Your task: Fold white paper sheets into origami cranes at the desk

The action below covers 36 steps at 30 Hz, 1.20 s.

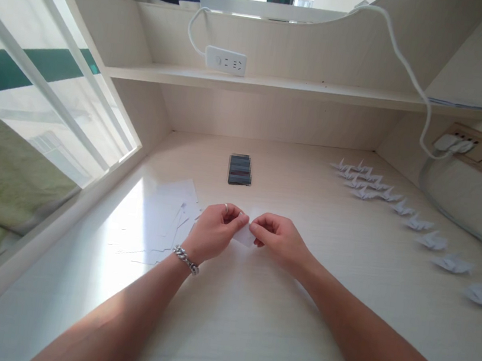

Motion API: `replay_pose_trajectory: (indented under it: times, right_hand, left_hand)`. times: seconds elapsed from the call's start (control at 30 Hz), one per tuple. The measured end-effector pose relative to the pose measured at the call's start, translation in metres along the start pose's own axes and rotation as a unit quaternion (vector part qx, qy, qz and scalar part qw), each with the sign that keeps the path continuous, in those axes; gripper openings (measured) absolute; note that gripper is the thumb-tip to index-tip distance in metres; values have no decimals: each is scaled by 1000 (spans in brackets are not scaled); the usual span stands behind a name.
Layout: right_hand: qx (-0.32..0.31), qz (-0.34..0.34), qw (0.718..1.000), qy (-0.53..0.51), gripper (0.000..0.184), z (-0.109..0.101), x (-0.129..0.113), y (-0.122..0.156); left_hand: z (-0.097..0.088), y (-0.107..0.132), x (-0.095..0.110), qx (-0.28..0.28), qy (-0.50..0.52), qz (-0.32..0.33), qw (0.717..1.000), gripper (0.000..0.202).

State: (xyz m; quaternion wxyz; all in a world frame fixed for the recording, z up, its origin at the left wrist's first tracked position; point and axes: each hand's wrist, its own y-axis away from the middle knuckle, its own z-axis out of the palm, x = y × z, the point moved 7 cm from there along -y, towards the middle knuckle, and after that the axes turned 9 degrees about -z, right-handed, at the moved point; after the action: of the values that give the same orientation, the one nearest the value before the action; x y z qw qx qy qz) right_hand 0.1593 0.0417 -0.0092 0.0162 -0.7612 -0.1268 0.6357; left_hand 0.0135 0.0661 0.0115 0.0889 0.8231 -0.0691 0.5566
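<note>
Between my two hands is a small piece of white paper (243, 238), held just above the desk near its middle. My left hand (216, 228), with a ring and a chain bracelet, pinches the paper's left side between thumb and fingers. From the other side, my right hand (280, 237) grips it with closed fingertips. The fingers cover much of the paper, so its folds cannot be made out. Left of my left hand lie white paper sheets (163, 205) with several thin strips around them, partly in bright sunlight.
Folded paper cranes (367, 193) stand in a curving line along the desk's right side. A dark, blurred-out rectangular object (240, 169) lies beyond my hands. A power strip (225, 60) rests on the shelf (281, 89); a white cable (407, 66) runs down to the wall socket (481, 148).
</note>
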Motion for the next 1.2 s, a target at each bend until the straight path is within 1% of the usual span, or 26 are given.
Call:
replay_pose_trajectory:
  times: [0.07,0.13,0.2,0.37,0.5,0.6,0.67,0.73,0.8,0.87,0.97,1.03,1.1,1.2]
  right_hand:
    - [2,-5,1000,29,18,-1,-2,1]
    - [8,-10,999,52,17,-3,-3,1]
    - [9,-11,998,55,16,-3,-2,1]
    - [12,-5,1000,18,16,-1,3,-2]
    - [27,16,999,-26,10,0,6,-2]
    - [22,27,998,-56,8,2,5,-1]
    - [18,27,998,-60,7,1,3,1]
    - [23,25,998,-51,7,-2,2,1]
    - [42,24,998,-43,7,-6,3,0]
    - [57,24,997,-43,12,-9,3,-1]
    - [52,10,998,-40,21,-8,4,-3]
    - [44,2,999,-26,21,-6,5,-4]
    - [34,1,999,-8,20,-5,7,-4]
    - [21,10,1000,-4,21,-4,10,-3]
  left_hand:
    - [5,2,1,-8,-3,-3,1000,27]
    - [5,2,1,-10,3,-5,1000,27]
    - [4,2,0,-9,7,-3,1000,26]
    - [9,4,3,-6,2,8,1000,24]
    - [10,3,0,20,47,-21,998,24]
    - [2,-1,-4,33,84,-35,995,25]
    - [-9,-6,-8,48,102,-39,993,25]
    - [-28,-9,-13,115,127,-39,984,27]
    - [-37,-9,-15,144,128,-37,981,30]
    - [-32,-9,-12,125,108,-28,986,31]
    - [-10,-6,-6,59,86,-11,994,29]
    - [1,-4,-5,33,75,-12,997,29]
    - [4,-3,-5,18,71,-19,997,29]
    - [2,-3,-6,13,72,-27,997,29]
